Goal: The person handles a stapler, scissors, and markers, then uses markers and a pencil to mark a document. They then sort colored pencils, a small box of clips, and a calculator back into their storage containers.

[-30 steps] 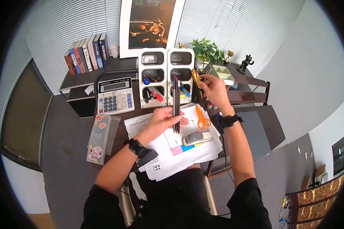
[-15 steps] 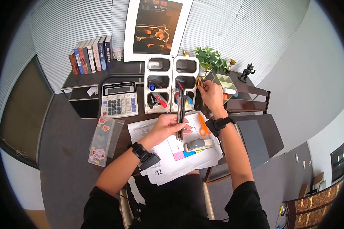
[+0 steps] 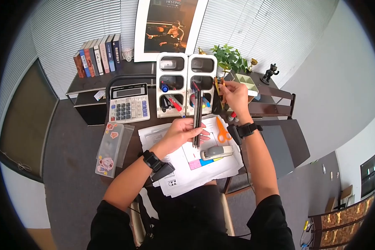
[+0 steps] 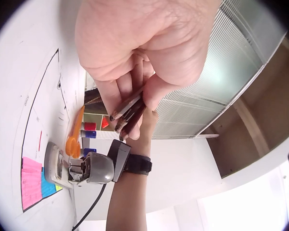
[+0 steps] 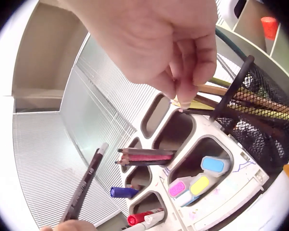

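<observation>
My left hand [image 3: 182, 135] holds several dark pencils [image 3: 198, 112] in a bundle, upright above the papers. Their tips [image 4: 119, 122] poke out past the fingers in the left wrist view. At the black mesh pen cup [image 5: 253, 79], my right hand [image 3: 236, 99] pinches the end of a pencil with thumb and fingertips. More pencils [image 5: 265, 98] lean in that cup. Left of it stands a white organizer [image 3: 187, 89], holding pencils [image 5: 147, 157], highlighters [image 5: 214, 164], a blue marker [image 5: 122, 192] and a red marker [image 5: 143, 217].
Orange scissors [image 3: 223, 131] and a grey stapler [image 3: 216, 153] lie on the papers [image 3: 171, 183]. A calculator [image 3: 129, 104] and a stickered pencil case [image 3: 108, 146] are at the left. A pale green divided box [image 3: 246, 83] and a plant [image 3: 229, 58] stand behind the right hand.
The right hand stays at the mesh cup, its fingers shifting slightly among the pencil ends. The left hand keeps its hold on the pencils. The head view has tilted a little.
</observation>
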Demonstrator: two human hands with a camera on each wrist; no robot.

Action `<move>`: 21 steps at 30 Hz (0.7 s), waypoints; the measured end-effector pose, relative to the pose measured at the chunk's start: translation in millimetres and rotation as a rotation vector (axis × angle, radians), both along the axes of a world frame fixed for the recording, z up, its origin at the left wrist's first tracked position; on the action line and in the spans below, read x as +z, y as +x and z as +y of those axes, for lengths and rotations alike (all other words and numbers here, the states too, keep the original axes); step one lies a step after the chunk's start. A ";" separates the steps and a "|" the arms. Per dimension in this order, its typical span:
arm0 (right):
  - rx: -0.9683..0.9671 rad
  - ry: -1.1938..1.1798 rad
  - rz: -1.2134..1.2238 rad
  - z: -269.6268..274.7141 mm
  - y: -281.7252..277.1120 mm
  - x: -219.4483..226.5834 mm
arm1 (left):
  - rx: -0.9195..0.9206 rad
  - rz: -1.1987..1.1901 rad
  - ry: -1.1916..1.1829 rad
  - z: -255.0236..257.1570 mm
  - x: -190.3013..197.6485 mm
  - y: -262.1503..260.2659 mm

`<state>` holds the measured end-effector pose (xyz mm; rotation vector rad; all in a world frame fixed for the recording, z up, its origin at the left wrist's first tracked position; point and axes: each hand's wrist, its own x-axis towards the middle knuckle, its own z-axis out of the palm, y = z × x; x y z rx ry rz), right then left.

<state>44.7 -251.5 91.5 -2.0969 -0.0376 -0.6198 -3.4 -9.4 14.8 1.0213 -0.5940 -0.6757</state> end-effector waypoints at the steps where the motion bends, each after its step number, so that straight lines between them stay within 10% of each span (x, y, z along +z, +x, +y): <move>1: 0.034 0.058 0.023 -2.2 0.1 1.1 | 0.003 0.002 -0.001 -0.3 0.2 -0.6; 13: 0.100 0.272 -0.041 12.8 -107.4 63.9 | -0.003 0.036 -0.016 1.3 -2.3 1.0; 18: 0.230 0.270 -0.135 42.2 -160.2 6.8 | -0.013 0.056 -0.011 -0.1 -1.9 -0.6; 21: 0.128 -0.129 -0.040 57.3 -164.2 -24.9 | -0.012 0.066 -0.070 -2.7 0.2 -4.9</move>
